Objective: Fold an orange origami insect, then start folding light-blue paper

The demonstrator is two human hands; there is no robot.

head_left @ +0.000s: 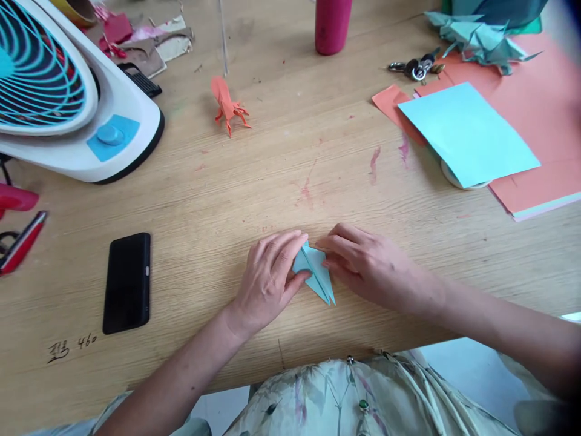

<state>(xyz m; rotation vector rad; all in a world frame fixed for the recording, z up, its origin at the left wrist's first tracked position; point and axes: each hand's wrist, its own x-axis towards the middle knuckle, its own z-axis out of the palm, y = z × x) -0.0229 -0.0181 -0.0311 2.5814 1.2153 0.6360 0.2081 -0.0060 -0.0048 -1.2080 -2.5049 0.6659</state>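
A small folded light-blue paper piece (pixel 318 275) lies on the wooden table (pixel 281 175) near its front edge, one pointed end toward me. My left hand (pixel 272 275) rests over its left side, fingers laid together and pressing down on it. My right hand (pixel 363 260) presses its right side with bent fingertips. Part of the paper is hidden under both hands.
A black phone (pixel 127 281) lies to the left. A white fan (pixel 68 91) stands far left, red scissors (pixel 20 242) at the left edge. An orange origami figure (pixel 227 106), a pink bottle (pixel 333 24), keys (pixel 415 66), blue sheet (pixel 467 133) and orange sheets (pixel 540 115) lie behind.
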